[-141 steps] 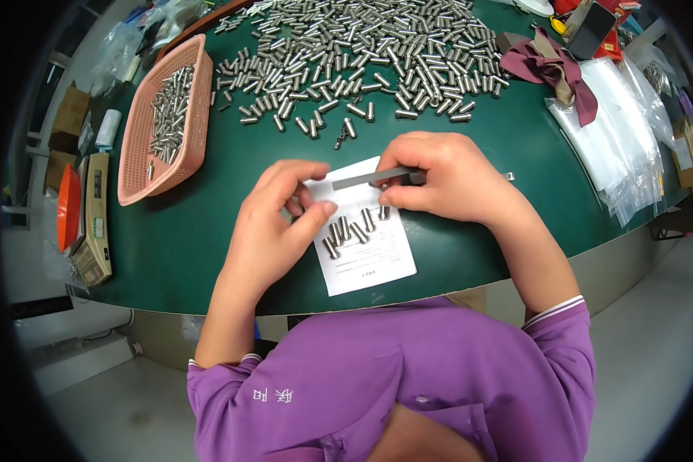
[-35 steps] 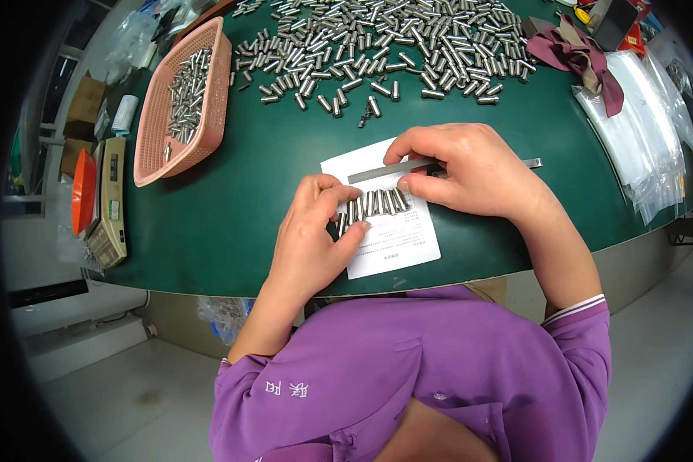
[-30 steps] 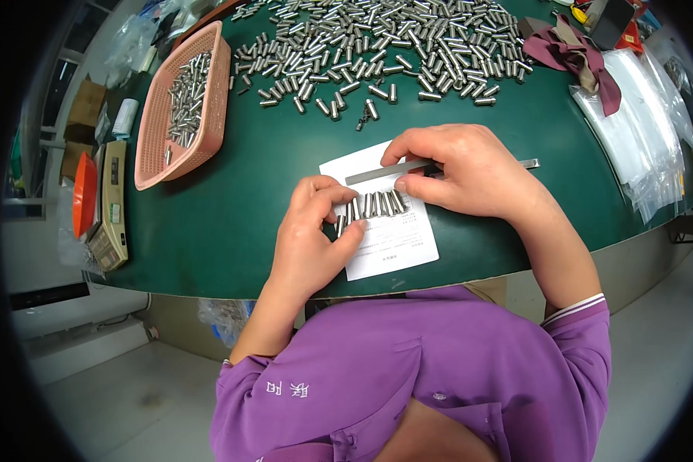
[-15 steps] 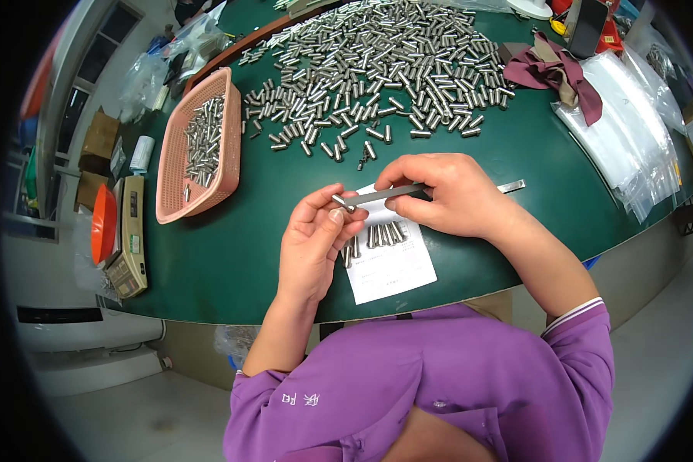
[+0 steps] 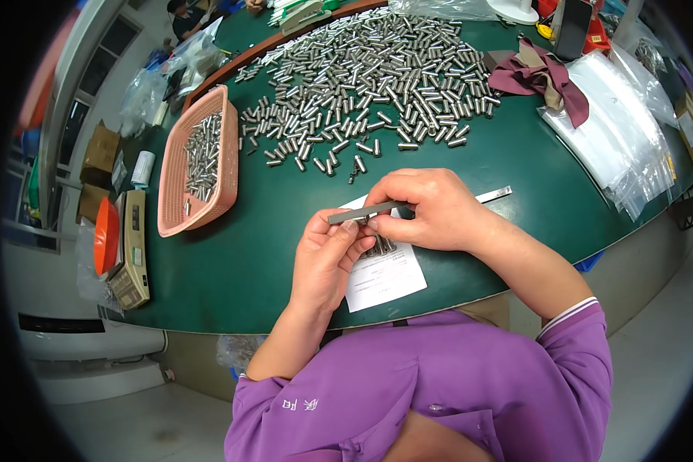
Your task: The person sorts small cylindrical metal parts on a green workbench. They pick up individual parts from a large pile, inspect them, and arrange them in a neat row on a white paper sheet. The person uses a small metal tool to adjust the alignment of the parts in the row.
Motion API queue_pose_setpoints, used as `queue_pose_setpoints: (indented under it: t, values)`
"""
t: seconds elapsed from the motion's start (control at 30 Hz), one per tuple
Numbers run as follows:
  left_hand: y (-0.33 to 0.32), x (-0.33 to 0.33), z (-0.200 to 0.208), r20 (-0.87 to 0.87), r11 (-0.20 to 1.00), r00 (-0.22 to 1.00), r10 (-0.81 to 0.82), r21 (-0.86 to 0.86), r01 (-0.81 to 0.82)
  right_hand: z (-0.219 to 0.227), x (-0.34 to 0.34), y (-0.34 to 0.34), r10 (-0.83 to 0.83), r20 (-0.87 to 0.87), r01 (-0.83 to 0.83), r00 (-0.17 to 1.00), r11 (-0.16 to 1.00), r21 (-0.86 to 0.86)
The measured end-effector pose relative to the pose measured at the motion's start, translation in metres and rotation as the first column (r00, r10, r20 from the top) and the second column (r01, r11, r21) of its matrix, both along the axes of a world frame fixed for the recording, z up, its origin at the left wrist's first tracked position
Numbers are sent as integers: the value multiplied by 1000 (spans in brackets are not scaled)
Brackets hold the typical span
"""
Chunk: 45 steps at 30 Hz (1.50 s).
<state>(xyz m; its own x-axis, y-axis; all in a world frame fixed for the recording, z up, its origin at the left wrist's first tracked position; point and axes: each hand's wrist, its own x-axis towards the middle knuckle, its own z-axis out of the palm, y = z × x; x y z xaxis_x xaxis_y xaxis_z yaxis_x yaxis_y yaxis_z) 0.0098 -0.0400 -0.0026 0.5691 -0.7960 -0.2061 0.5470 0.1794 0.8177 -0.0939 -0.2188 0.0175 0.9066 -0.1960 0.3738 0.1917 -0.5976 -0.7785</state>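
The head view looks from the left of two fisheye cameras worn on the person's head, facing steeply down and forward past the purple short-sleeved fabric shirt (image 5: 439,373) at the lower edge. It looks from close above the two bare hands (image 5: 435,209), yet wide enough to take in the broad green-topped bench (image 5: 273,254).

Right hand (image 5: 431,209) grips a flat grey bar (image 5: 358,212) over a paper sheet (image 5: 386,286) near the front edge of the worktop (image 5: 262,269); left hand (image 5: 321,256) at its end, grip obscured. Metal pins (image 5: 369,69) lie heaped beyond, pink basket (image 5: 228,165) toward the left edge.
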Motion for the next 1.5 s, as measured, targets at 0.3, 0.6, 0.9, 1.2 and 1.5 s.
queue_pose_setpoints:
  t: [0.3, 0.6, 0.9, 1.2, 1.5]
  values:
    - [0, -6, -1, 484, 996, 873, 69, 20, -90, -1, -1, -3, 29, -50, -27, 998, 999, 39]
    - [3, -4, 5, 175, 998, 983, 45, -45, -37, -19, 8, -10, -164, 138, 164, 977, 986, 12]
    - [4, 0, 2, 78, 995, 993, 85, -51, -82, -9, 3, -8, -46, -69, 54, 997, 992, 111]
    - [-2, -10, -2, 388, 989, 910, 146, -61, -132, -4, 4, -4, 68, -41, -62, 997, 988, 145]
    - [3, -4, 2, 225, 999, 974, -34, 34, 27, -5, 3, -4, 68, -35, -60, 997, 980, 187]
